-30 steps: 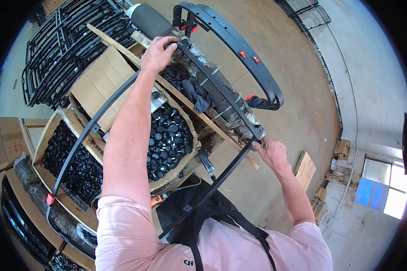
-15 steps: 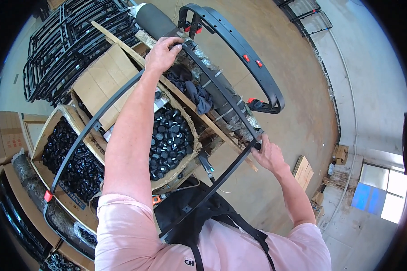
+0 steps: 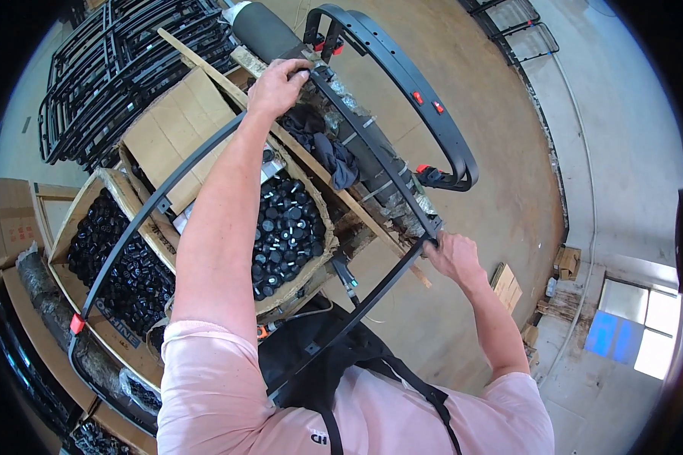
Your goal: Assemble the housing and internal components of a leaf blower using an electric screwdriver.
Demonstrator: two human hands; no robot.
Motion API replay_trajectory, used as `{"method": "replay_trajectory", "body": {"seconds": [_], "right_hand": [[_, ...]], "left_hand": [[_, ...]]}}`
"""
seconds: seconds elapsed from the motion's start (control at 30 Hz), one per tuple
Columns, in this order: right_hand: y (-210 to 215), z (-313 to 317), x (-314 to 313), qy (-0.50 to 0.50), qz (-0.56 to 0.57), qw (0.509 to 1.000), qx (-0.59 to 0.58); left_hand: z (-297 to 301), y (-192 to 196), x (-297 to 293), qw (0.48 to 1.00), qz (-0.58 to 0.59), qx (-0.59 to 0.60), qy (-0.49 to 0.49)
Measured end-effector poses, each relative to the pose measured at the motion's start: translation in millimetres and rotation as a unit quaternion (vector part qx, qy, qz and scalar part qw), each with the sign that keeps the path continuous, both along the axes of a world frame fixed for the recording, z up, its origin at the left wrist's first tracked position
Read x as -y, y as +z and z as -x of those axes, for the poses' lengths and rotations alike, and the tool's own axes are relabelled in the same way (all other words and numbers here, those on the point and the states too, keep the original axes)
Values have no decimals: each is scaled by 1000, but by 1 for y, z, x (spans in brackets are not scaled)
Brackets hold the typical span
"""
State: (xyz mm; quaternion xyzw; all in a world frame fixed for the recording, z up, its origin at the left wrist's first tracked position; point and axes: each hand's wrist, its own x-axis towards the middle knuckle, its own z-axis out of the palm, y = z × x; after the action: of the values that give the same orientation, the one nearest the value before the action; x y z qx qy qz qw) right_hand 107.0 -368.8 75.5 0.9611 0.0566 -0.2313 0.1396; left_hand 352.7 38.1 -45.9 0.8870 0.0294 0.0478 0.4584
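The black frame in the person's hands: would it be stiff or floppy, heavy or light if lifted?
Probably stiff: the black frame looks straight between the left hand and the right hand, with no clear sag. Perhaps light for its size, being thin-barred around an open middle.

Bright, diffuse illumination; shadows soft. Window (image 3: 655,341) beyond right edge of floor (image 3: 508,136) clips to white, blue patch (image 3: 615,334) alongside. Specular glints on black knobs (image 3: 287,235). Black metal frame (image 3: 376,150) is in focus. Fisheye curvature increases toward rim; corners vignette to black.
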Motion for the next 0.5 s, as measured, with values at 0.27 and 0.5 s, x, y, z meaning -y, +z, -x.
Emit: {"method": "replay_trajectory", "body": {"seconds": [0.27,0.5], "right_hand": [[-9,5,4,33,-43,997,55],[4,2,-10,41,-14,999,17]], "left_hand": [[2,5,11,999,11,-22,24],[7,-3,3,999,17,27,-6]]}}
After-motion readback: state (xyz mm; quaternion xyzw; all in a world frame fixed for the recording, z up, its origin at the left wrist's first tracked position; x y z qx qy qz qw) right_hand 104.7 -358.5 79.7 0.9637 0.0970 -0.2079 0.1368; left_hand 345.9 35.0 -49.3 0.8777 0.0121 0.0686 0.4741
